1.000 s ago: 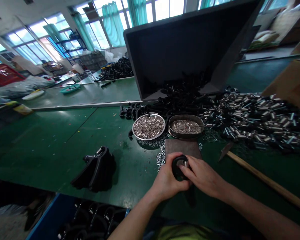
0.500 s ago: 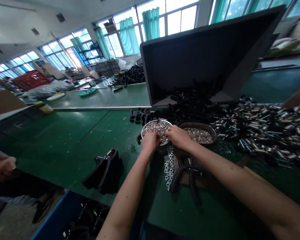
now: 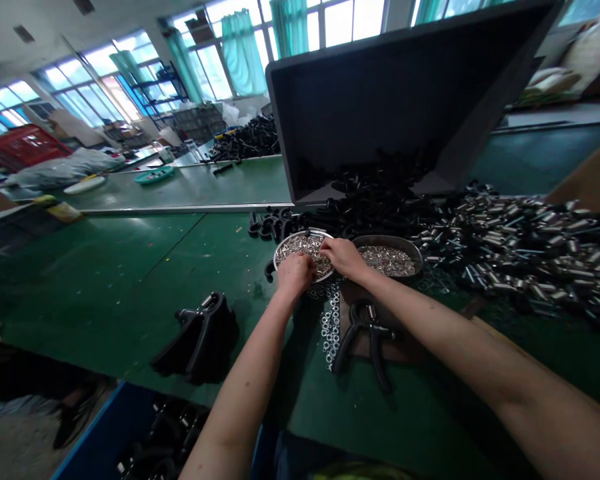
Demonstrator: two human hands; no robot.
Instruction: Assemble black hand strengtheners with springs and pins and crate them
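Over the round dish (image 3: 275,257), the left hand (image 3: 296,272) and right hand (image 3: 344,258) reach their fingers among small metal pins (image 3: 295,246); whether either grip pinches any cannot be told. Leaning on the dish could tip it, spilling pins into the loose rings (image 3: 330,337) alongside. Nearer, the black V-shaped piece (image 3: 377,353) lies partly on a dark plate (image 3: 349,294) on the tabletop (image 3: 180,280); a low sweep of the right forearm (image 3: 460,340) could knock it askew.

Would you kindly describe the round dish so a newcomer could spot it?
Start from the large dark bin. In front of it, the round dish of small metal pieces stands left of an oblong tin. Its circular shape and bright rim set it apart from that darker tin.
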